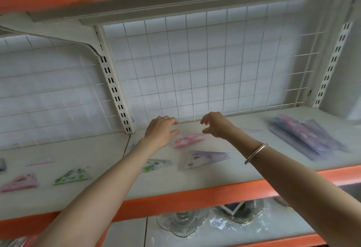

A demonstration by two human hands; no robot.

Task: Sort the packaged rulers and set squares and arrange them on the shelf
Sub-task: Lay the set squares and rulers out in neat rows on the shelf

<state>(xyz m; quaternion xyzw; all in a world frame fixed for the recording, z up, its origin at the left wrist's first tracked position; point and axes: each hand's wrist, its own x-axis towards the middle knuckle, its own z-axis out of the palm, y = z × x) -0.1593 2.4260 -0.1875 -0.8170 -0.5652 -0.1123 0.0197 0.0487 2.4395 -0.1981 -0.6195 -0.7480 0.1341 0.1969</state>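
Observation:
Both my hands reach over the white shelf [244, 170]. My left hand [160, 131] hovers with relaxed fingers just left of a pink packaged set square [188, 140]. My right hand [216, 124] hangs with loosely curled fingers above that pack's right end and holds nothing. A purple packaged set square [203, 158] lies in front of the pink one. A green pack [154, 165] shows partly under my left forearm. Another green pack [71, 176] and a pink pack [19, 183] lie at the left. A blurred stack of packaged rulers [306, 135] lies at the right.
A wire grid [205, 67] backs the shelf, with slotted uprights [115, 92] at left and right. The shelf has an orange front edge [195, 198]. Glass dishes [181, 225] in plastic sit on the lower shelf. A thin pink ruler [41, 161] lies at the left.

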